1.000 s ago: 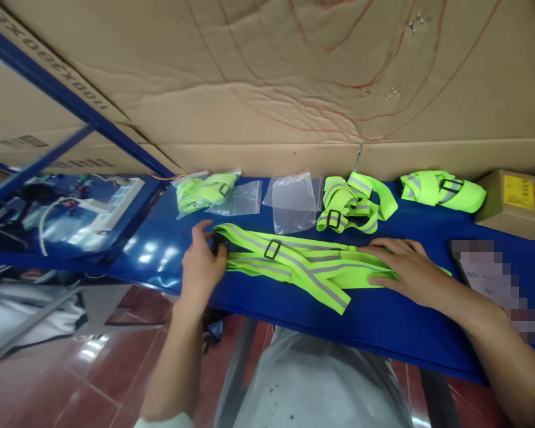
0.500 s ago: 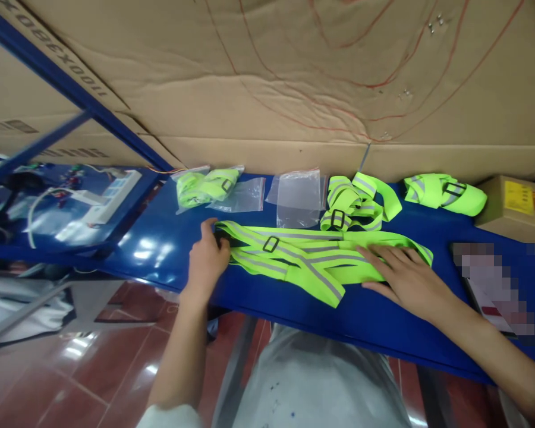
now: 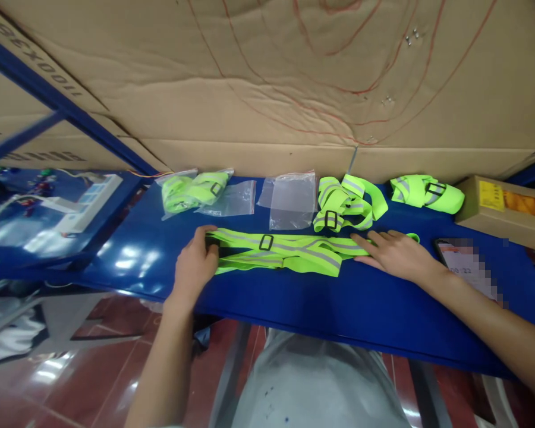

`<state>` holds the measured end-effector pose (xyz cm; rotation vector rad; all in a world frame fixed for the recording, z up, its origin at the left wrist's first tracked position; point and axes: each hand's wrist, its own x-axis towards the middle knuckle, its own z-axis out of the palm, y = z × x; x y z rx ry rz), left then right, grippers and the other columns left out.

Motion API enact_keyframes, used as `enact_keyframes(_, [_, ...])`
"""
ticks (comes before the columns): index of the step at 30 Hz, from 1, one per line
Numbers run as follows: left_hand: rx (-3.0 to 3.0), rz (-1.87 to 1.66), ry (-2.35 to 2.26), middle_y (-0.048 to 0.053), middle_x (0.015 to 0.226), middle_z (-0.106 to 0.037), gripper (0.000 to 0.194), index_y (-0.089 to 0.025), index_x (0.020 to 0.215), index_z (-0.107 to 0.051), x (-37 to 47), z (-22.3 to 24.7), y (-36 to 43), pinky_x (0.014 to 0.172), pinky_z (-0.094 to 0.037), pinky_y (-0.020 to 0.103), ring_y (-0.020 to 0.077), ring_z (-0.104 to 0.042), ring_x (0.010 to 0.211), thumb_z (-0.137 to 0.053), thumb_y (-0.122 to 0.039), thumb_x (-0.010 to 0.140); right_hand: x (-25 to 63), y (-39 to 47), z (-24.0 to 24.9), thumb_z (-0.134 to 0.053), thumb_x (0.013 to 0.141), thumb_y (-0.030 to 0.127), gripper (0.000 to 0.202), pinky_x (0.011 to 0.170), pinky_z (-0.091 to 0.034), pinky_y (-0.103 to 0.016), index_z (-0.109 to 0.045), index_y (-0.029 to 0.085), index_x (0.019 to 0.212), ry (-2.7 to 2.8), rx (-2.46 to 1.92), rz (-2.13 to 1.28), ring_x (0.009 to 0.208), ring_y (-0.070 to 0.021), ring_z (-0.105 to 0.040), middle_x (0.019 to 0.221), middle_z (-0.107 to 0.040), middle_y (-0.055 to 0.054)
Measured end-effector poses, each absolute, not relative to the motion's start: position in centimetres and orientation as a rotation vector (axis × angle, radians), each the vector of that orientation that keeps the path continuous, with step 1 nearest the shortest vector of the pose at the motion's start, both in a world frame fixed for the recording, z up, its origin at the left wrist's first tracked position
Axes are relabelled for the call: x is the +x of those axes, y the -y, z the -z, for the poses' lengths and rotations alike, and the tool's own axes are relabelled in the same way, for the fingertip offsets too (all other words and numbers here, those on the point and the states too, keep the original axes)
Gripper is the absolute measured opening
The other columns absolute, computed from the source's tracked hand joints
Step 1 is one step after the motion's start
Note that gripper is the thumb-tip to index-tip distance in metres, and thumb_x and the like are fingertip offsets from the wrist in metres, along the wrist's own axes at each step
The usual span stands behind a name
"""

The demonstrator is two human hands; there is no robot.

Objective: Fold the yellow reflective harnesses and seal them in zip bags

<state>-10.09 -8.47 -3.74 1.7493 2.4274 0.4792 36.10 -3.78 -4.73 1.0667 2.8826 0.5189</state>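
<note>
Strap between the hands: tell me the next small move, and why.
Probably have the right hand tuck in the loop: it sticks out past that hand, while most of the strap lies gathered between it and the left hand.

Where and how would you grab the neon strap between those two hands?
Perhaps grip the strap midway, just right of the black buckle, from above, pinching its near and far edges. It lies flat in loose layers, uncovered there; the left hand curls at one end, the right hand covers it near the other.
</note>
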Motion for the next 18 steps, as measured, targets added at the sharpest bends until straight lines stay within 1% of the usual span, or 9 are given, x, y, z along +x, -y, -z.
enact_keyframes(4, [1.732,-0.445,-2.445,0.008,0.103,-0.068,0.041,-0.029,0.126,-0.062,-8.9,3.6,9.0,0.074,-0.05,0.037,0.0297,-0.066,0.083,-0.052,-0.02,0.087,37.0,4.5,4.2,-0.039,0.109,0.045,0.044,0.062,-0.033,-0.033,-0.068,0.023,0.134,-2.898,1.029,-0.476,0.06,-0.0178,-0.061,0.084,-0.071,-0.007])
enact_keyframes(6, [1.781,-0.504,-2.443,0.011,0.119,-0.065,0.043,-0.027,0.126,-0.06,-8.3,3.7,8.9,0.084,-0.053,0.042,0.033,-0.066,0.1,-0.053,-0.018,0.085,37.2,4.7,4.1,-0.039,0.109,0.041,0.043,0.068,-0.037,-0.034,-0.067,0.022,0.137,-2.882,1.025,-0.491,0.069,-0.0205,-0.064,0.087,-0.072,-0.008])
enact_keyframes(7, [1.845,-0.57,-2.421,0.014,0.128,-0.061,0.046,-0.025,0.127,-0.059,-8.2,3.7,8.8,0.092,-0.052,0.045,0.0351,-0.063,0.112,-0.054,-0.016,0.082,37.2,4.8,4.2,-0.039,0.109,0.038,0.042,0.073,-0.04,-0.036,-0.065,0.022,0.138,-2.882,1.018,-0.502,0.079,-0.0231,-0.066,0.093,-0.073,-0.01])
enact_keyframes(9, [2.015,-0.731,-2.314,0.017,0.139,-0.051,0.049,-0.02,0.125,-0.058,-8.2,3.8,8.4,0.108,-0.046,0.049,0.0374,-0.052,0.132,-0.056,-0.012,0.077,37.3,5.1,4.3,-0.04,0.109,0.032,0.042,0.09,-0.043,-0.041,-0.062,0.02,0.142,-2.903,1.008,-0.52,0.106,-0.0289,-0.065,0.117,-0.073,-0.014])
enact_keyframes(10, [2.086,-0.789,-2.23,0.018,0.14,-0.049,0.047,-0.019,0.12,-0.059,-8.4,3.8,8.2,0.113,-0.042,0.05,0.037,-0.048,0.136,-0.055,-0.011,0.075,37.4,5.2,4.4,-0.04,0.108,0.028,0.042,0.097,-0.041,-0.044,-0.059,0.02,0.144,-2.919,1.017,-0.523,0.118,-0.0309,-0.061,0.129,-0.069,-0.014])
enact_keyframes(12, [2.145,-0.796,-2.016,0.015,0.133,-0.054,0.033,-0.02,0.105,-0.062,-8.9,3.6,7.8,0.114,-0.042,0.048,0.0335,-0.052,0.131,-0.053,-0.012,0.074,37.8,5.3,4.6,-0.039,0.106,0.02,0.045,0.101,-0.04,-0.047,-0.056,0.021,0.147,-2.924,1.076,-0.511,0.128,-0.0326,-0.055,0.14,-0.064,-0.014])
enact_keyframes(13, [2.14,-0.748,-1.894,0.013,0.128,-0.058,0.026,-0.021,0.098,-0.063,-9.2,3.4,7.7,0.112,-0.044,0.046,0.0309,-0.057,0.125,-0.052,-0.014,0.075,38.2,5.2,4.6,-0.037,0.105,0.016,0.047,0.098,-0.042,-0.047,-0.056,0.02,0.147,-2.903,1.115,-0.493,0.124,-0.0327,-0.057,0.136,-0.066,-0.014])
enact_keyframes(15, [2.123,-0.614,-1.674,0.01,0.121,-0.064,0.019,-0.023,0.092,-0.064,-9.6,2.9,7.8,0.108,-0.047,0.042,0.0273,-0.062,0.117,-0.049,-0.019,0.081,39.1,5.0,4.5,-0.035,0.101,0.009,0.052,0.09,-0.046,-0.044,-0.059,0.019,0.145,-2.843,1.181,-0.439,0.109,-0.0316,-0.063,0.117,-0.071,-0.015])
enact_keyframes(18, [2.126,-0.471,-1.464,0.008,0.121,-0.069,0.018,-0.025,0.098,-0.07,-9.8,2.1,8.7,0.106,-0.049,0.038,0.0266,-0.064,0.118,-0.055,-0.03,0.09,40.4,4.2,4.2,-0.034,0.094,0.004,0.057,0.083,-0.049,-0.041,-0.062,0.019,0.141,-2.781,1.284,-0.363,0.091,-0.0287,-0.066,0.1,-0.071,-0.013])
